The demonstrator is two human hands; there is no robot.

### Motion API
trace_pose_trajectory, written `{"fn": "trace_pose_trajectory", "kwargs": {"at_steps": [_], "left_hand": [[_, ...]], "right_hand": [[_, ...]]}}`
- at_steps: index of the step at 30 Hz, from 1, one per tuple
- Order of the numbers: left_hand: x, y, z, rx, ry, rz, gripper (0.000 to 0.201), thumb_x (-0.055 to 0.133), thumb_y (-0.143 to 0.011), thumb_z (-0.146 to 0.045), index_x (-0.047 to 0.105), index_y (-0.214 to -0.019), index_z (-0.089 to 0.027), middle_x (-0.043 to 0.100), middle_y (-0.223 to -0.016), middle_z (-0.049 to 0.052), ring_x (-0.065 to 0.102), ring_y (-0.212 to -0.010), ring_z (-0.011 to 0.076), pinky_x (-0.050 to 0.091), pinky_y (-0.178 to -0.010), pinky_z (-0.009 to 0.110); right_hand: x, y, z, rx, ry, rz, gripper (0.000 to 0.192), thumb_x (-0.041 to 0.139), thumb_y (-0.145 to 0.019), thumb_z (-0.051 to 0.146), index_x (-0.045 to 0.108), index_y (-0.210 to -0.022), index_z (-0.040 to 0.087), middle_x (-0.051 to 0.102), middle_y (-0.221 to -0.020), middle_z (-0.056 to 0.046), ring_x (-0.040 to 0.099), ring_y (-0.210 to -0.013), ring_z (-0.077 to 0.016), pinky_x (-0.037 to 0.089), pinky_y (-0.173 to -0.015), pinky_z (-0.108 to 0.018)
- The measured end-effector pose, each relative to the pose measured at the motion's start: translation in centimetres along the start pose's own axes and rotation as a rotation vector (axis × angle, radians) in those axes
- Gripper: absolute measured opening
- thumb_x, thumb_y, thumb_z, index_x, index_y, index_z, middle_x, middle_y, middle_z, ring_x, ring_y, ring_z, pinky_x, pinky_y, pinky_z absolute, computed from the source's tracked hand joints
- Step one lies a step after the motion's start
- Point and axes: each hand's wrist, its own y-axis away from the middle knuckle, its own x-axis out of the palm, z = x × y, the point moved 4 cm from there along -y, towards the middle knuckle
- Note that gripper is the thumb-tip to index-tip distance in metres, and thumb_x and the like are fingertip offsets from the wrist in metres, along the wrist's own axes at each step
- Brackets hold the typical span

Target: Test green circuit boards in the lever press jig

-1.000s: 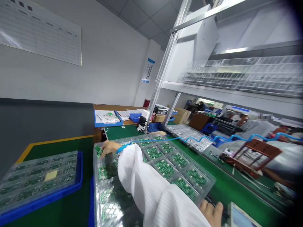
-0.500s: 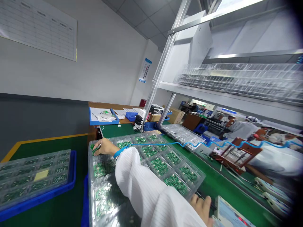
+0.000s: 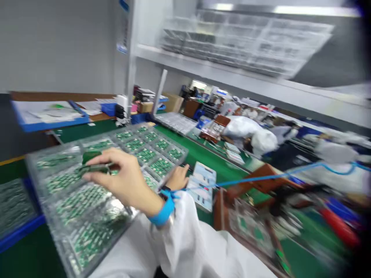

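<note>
Pinching a small green circuit board [image 3: 94, 165], the left hand [image 3: 124, 179] hovers over the clear tray [image 3: 87, 193]; the right hand [image 3: 177, 177] rests at that tray's near-right edge, grip unclear.

This is an electronics assembly factory floor. Clear plastic trays [image 3: 87, 185] filled with small green circuit boards [image 3: 160, 166] sit on a long green-topped workbench [image 3: 208, 154], with more empty trays stacked on a metal shelf [image 3: 246, 42] overhead. Farther down the line, other workers in white coats [image 3: 255, 135] bend over the same bench.
</note>
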Motion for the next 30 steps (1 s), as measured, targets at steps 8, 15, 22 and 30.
{"fn": "trace_pose_trajectory", "kwargs": {"at_steps": [8,15,22,30], "left_hand": [[0.4,0.1,2.1,-0.037,0.073,-0.082,0.044,0.044,-0.091,-0.021,0.039,-0.134,-0.011,0.053,-0.120,0.016,0.048,-0.114,0.0266,0.039,-0.100,0.046],[-1.6,1.1,-3.0,0.050,0.097,-0.243,0.035,0.037,-0.091,-0.026,0.051,-0.121,-0.013,0.057,-0.114,0.015,0.047,-0.114,0.0302,0.036,-0.101,0.051],[1.2,9.0,-18.0,0.317,0.367,0.060,0.026,0.039,-0.094,-0.018,0.059,-0.110,-0.020,0.063,-0.106,0.008,0.056,-0.105,0.0206,0.047,-0.093,0.038],[6.0,12.1,-21.0,0.309,0.257,0.429,0.053,0.057,-0.084,-0.019,0.044,-0.135,-0.022,0.048,-0.139,0.010,0.040,-0.131,0.0269,0.039,-0.105,0.048]], "right_hand": [[-11.1,25.6,4.0,0.543,0.281,-0.358,0.008,0.070,-0.074,0.023,0.068,-0.080,0.019,0.066,-0.081,-0.003,0.061,-0.076,-0.0136,0.048,-0.072,-0.023],[-17.3,42.2,4.2,0.810,0.544,-0.947,0.018,0.063,-0.069,0.033,0.064,-0.078,0.017,0.067,-0.075,-0.007,0.062,-0.069,-0.0192,0.050,-0.066,-0.030],[-21.6,43.9,3.1,0.784,0.664,-1.056,0.022,0.059,-0.065,0.034,0.059,-0.075,0.015,0.065,-0.067,-0.005,0.060,-0.061,-0.0176,0.050,-0.059,-0.030],[-21.2,45.1,2.9,0.802,0.798,-1.023,0.018,0.057,-0.072,0.032,0.062,-0.079,0.016,0.063,-0.066,-0.004,0.058,-0.060,-0.0177,0.050,-0.058,-0.030]]}}
